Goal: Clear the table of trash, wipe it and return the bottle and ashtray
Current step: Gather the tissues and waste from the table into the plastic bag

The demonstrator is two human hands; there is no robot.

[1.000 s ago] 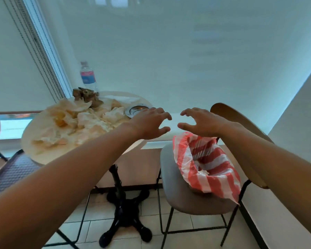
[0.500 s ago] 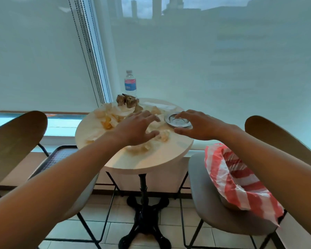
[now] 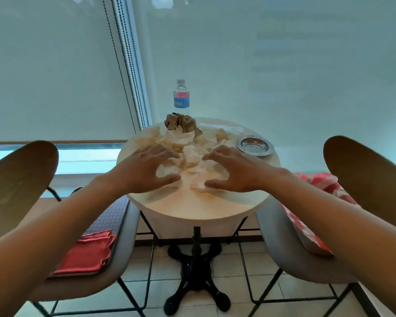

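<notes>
Both hands, left hand [image 3: 144, 170] and right hand [image 3: 233, 171], hovered spread over crumpled napkins [image 3: 192, 154] on the round table [image 3: 204, 207]; light, soft, likely best scooped from the outer edges.

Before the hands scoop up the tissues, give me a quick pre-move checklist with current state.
1. Left hand free, fingers spread over the crumpled tissues: ok.
2. Right hand free, fingers spread on the other side of the pile: ok.
3. Ashtray apart from the right hand, outside the scoop: ok.
4. Bottle upright at the far edge, behind the pile: ok.
5. Brown scraps sit at the far end of the tissues, beyond both hands; one scoop may miss them: not ok.
6. Striped bag on the right chair, mouth open to take trash: cannot tell.
</notes>
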